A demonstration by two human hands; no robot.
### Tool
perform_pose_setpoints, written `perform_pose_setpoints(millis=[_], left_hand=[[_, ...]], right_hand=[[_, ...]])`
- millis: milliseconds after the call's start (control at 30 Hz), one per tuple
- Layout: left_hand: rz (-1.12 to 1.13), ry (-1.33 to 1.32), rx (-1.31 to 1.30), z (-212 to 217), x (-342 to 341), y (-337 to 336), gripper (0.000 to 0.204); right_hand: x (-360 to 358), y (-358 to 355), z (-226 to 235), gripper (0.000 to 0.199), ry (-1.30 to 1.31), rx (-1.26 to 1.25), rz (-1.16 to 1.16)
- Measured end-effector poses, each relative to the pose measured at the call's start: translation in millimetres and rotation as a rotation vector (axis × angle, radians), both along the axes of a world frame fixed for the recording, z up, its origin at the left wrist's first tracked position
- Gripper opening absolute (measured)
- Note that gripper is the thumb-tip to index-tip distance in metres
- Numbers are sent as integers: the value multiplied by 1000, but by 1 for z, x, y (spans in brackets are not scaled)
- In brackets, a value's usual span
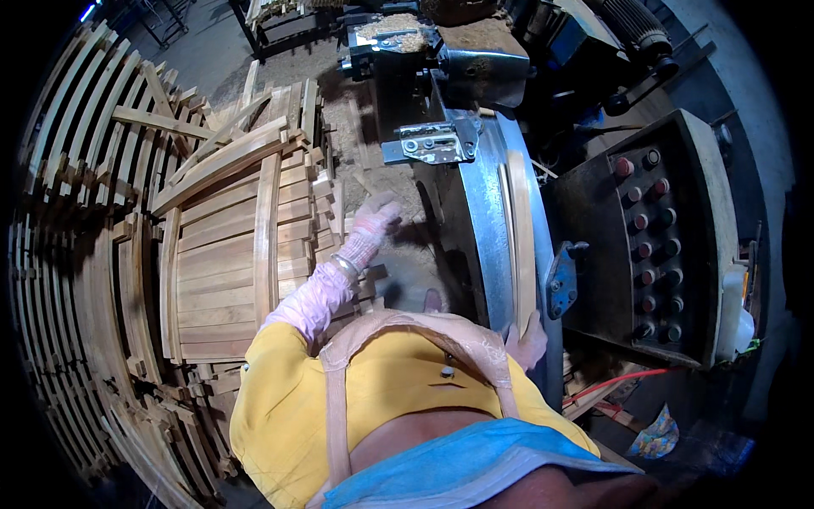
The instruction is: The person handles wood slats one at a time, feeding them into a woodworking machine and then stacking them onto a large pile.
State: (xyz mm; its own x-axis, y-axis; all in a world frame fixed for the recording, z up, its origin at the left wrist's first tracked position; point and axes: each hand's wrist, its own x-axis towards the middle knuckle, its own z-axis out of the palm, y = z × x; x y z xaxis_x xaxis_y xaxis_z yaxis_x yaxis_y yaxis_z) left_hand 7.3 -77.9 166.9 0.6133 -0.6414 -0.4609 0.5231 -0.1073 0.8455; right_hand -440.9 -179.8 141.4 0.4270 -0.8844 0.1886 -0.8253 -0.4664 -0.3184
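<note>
My right hand, in a pale glove, is closed around the near end of a long wooden strip. The strip lies lengthwise on the machine's metal bed, with a thinner strip along its left side. My left hand, in a pinkish glove, is held out over the gap between the stacked wood and the machine. Its fingers are blurred, and a small pale sliver of wood shows just beyond them; whether the hand holds it I cannot make out.
Stacks of wooden slats fill the left side. Ahead is a metal guide bracket on the machine, and a blue metal fitting sits at the bed's right edge. A control panel with several buttons stands right. A red hose runs below it.
</note>
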Motion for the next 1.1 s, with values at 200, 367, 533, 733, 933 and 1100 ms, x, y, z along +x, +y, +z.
perform_pose_setpoints(millis=[200,367,533,733,933,1100], left_hand=[[294,-59,-114,18,47,28,39],[943,-96,-153,8,165,57,36],[1206,18,-240,-38,291,165,71],[1306,181,-509,-37,335,154,79],[1387,387,-538,-55,350,182,80],[1423,413,-367,-5,284,174,69]], right_hand=[[197,-126,1,51,-268,-428,173],[260,-168,4,66,18,-219,31],[188,-91,8,72,45,-20,-18],[6,15,17,59,530,139,-243],[68,-34,6,58,240,-191,-16],[190,-131,7,57,135,-277,120]])
